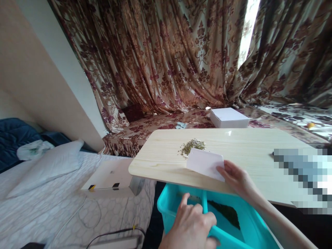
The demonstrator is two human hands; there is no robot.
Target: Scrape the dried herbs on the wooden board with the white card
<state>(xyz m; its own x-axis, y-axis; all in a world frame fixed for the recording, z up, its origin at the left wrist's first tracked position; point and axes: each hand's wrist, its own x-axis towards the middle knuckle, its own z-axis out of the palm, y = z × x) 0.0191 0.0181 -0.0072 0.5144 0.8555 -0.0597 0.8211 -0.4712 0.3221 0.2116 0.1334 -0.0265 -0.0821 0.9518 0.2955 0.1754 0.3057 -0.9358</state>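
My right hand (240, 180) pinches a white card (206, 163) that rests on the light wooden tabletop (249, 145). The card's far edge touches a small pile of green seeds (193, 145). My left hand (192, 224) grips the near rim of a turquoise bin (249, 228) held below the table's front edge. Inside the bin lies a dark green heap of seeds (225, 212), with a divider beside it.
A white box (228, 117) sits behind the table on a floral-covered ledge. Patterned curtains (166, 52) hang across the back. At left is a bed with a white pillow (49, 166), a flat white box (109, 178) and a black cable (114, 235). A blurred patch covers the table's right end.
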